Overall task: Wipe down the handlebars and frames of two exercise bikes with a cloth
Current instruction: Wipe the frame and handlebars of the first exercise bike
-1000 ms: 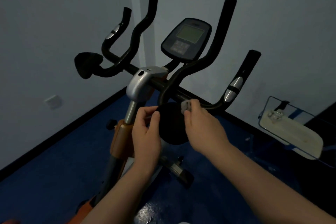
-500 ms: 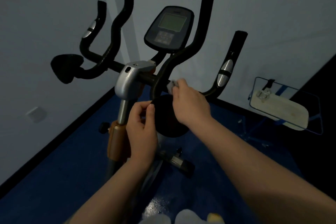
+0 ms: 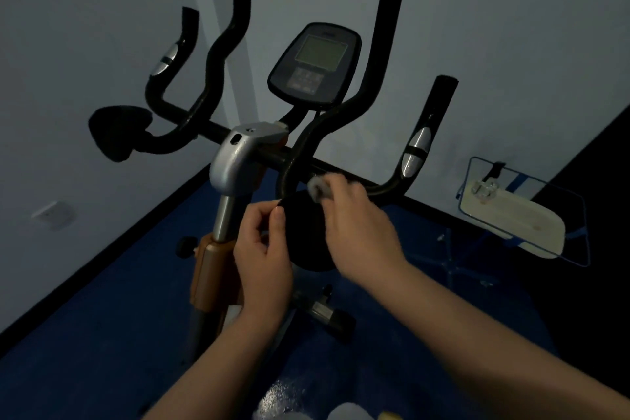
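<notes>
An exercise bike stands in front of me, with black foam handlebars [image 3: 344,102], a grey console [image 3: 315,63] and a silver stem clamp [image 3: 238,157] on an orange frame post [image 3: 208,269]. My right hand [image 3: 358,225] holds a small pale grey cloth [image 3: 318,186] against the lower bend of the right inner handlebar. My left hand [image 3: 262,249] pinches the edge of a round black pad [image 3: 306,232] that hangs below the bar. The right hand is blurred by motion.
A corner of pale walls lies behind the bike, with a black skirting and a blue floor [image 3: 102,334]. At right a white padded board in a blue wire frame [image 3: 518,218] leans by the wall. The bike's base foot [image 3: 327,314] is below my hands.
My right hand with the cloth has slid up from the black pad to the handlebar bend and rubs there. The left hand stays on the pad's edge. My head view has shifted slightly.
</notes>
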{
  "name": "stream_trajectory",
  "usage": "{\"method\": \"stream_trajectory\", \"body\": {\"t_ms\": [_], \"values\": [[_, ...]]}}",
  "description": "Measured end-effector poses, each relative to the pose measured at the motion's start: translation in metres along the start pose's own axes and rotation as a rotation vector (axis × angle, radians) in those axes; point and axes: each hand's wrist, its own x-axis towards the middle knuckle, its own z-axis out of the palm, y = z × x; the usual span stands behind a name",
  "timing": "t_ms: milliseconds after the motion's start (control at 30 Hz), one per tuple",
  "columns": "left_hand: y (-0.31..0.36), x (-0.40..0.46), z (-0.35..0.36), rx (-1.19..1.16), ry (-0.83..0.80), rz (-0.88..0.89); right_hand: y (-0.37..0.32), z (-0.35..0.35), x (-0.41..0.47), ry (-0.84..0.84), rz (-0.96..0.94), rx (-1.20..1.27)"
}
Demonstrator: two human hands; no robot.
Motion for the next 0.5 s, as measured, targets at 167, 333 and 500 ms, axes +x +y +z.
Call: {"method": "stream_trajectory", "body": {"t_ms": [167,333,500], "values": [[0.000,0.003,0.002,0.001,0.021,-0.040,0.004,-0.001,0.015,-0.055,0.022,-0.040],[0.007,0.002,-0.002,-0.073,-0.017,-0.136,0.000,0.003,0.023,0.012,-0.133,0.042],[0.014,0.009,-0.014,-0.235,-0.065,-0.340,0.018,-0.019,0.011,0.170,-0.399,0.261]]}}
